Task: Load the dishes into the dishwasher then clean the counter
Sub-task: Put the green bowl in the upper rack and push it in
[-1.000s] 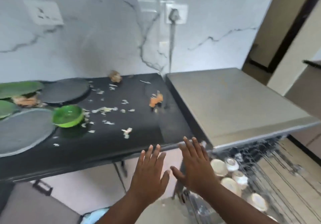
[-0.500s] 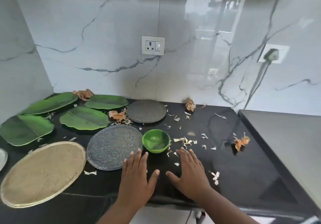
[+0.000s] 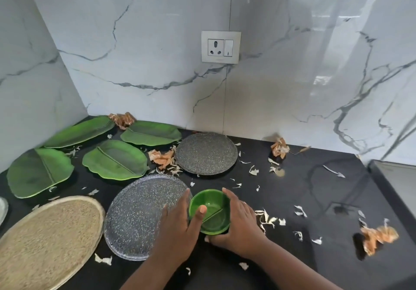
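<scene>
Head view: a small green bowl (image 3: 209, 211) stands near the front edge of the black tabletop (image 3: 292, 199), roughly midway along it. The left hand (image 3: 177, 226) wraps its left side, thumb hooked over the rim into the bowl, fingers (image 3: 183, 202) running up along the outer wall. The right hand (image 3: 242, 220) cups the right side, its fingers curved round the wall and thumb at the near side, so both hands grasp the bowl. Just left of the bowl, touching the left hand, lies a grey speckled plate (image 3: 139, 215); a darker speckled plate (image 3: 206, 153) sits behind, toward the back edge. A large tan oval platter (image 3: 45, 238) fills the front left corner. Four green leaf-shaped plates (image 3: 114, 160) lie spread toward the back left corner. Orange crumpled scraps (image 3: 378, 235) and pale peel bits (image 3: 267, 218) are scattered over the tabletop. A wall socket (image 3: 220, 47) sits on the marble wall.
</scene>
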{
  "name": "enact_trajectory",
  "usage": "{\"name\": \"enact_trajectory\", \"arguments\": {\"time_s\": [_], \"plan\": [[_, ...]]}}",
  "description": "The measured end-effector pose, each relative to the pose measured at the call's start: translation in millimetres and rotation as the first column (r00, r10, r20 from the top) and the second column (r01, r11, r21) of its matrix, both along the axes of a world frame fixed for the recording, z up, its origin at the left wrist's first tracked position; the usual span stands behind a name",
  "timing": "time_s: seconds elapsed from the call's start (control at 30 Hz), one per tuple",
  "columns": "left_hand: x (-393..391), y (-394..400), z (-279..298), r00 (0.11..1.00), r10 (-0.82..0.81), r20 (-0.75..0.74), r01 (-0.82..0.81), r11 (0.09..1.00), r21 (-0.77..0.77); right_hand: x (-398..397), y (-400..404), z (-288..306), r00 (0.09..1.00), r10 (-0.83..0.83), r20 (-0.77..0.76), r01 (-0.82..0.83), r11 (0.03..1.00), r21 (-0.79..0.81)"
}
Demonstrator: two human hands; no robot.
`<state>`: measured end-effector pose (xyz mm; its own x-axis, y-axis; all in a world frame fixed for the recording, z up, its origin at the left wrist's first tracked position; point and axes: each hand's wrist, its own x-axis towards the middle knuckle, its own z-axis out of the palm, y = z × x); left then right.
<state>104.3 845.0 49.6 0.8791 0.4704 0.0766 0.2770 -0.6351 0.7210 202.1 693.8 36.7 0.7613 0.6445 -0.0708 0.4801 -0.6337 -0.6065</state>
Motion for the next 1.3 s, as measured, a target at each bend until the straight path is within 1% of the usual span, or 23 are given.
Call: {"name": "enact_trajectory", "arguments": {"time_s": [0.03,0.1,0.17,0.23,0.3,0.33,0.37,0.43,0.5,0.57,0.63,0.7,0.77,0.83,0.93,1.07,1.17,1.3], "plan": [[5,0,-1,1.0,0.015,0.02,-0.014,1.0,-0.021,4,0,0,1.0,0.01,-0.007,-0.01,1.0,0.029],[10,1,-10,0.994,0.033,0.109,-0.021,0.994,-0.104,9,-2,-1,0.999,0.019,-0.048,-0.013,0.992,0.122],[12,-1,-15,0.975,0.037,0.217,0.007,0.98,-0.198,12,-7,0,0.991,0.042,-0.13,-0.001,0.955,0.297],[13,-6,-12,0.954,0.05,0.296,0.024,0.97,-0.24,10,-13,6,0.974,0.052,-0.221,0.054,0.892,0.449],[12,-13,1,0.932,0.057,0.359,0.043,0.963,-0.265,6,-21,16,0.95,0.039,-0.309,0.156,0.8,0.579],[12,-19,9,0.919,0.051,0.392,0.069,0.955,-0.287,2,-26,22,0.931,0.033,-0.363,0.225,0.732,0.643],[10,-25,16,0.906,0.035,0.423,0.107,0.945,-0.308,-2,-31,30,0.902,0.039,-0.43,0.3,0.658,0.691],[5,-40,26,0.888,-0.017,0.459,0.196,0.917,-0.347,-15,-39,42,0.821,0.09,-0.563,0.448,0.511,0.734],[-6,-57,32,0.871,-0.092,0.482,0.29,0.889,-0.354,-32,-50,52,0.717,0.18,-0.673,0.576,0.39,0.718],[-21,-71,36,0.854,-0.171,0.491,0.356,0.881,-0.313,-56,-62,61,0.599,0.314,-0.737,0.656,0.336,0.676],[-40,-84,40,0.827,-0.271,0.493,0.437,0.861,-0.259,-84,-75,69,0.502,0.402,-0.766,0.744,0.25,0.619],[-60,-98,41,0.801,-0.362,0.477,0.517,0.82,-0.245,-110,-93,71,0.445,0.48,-0.756,0.818,0.126,0.561],[-77,-114,40,0.785,-0.427,0.449,0.57,0.783,-0.251,-132,-115,69,0.379,0.541,-0.751,0.885,0.026,0.465],[-89,-134,39,0.776,-0.477,0.412,0.597,0.765,-0.239,-150,-144,66,0.329,0.554,-0.765,0.927,-0.032,0.375],[-100,-168,37,0.764,-0.564,0.313,0.631,0.753,-0.186,-175,-192,60,0.303,0.557,-0.773,0.942,-0.052,0.332],[-108,-224,36,0.67,-0.725,0.16,0.731,0.681,0.023,-207,-257,50,0.305,0.559,-0.771,0.948,-0.102,0.301],[-109,-281,30,0.594,-0.798,0.098,0.784,0.602,0.153,-226,-311,44,0.341,0.55,-0.762,0.94,-0.179,0.291],[-111,-381,12,0.491,-0.867,0.084,0.849,0.498,0.177,-249,-405,31,0.4,0.497,-0.77,0.913,-0.293,0.284]]}}
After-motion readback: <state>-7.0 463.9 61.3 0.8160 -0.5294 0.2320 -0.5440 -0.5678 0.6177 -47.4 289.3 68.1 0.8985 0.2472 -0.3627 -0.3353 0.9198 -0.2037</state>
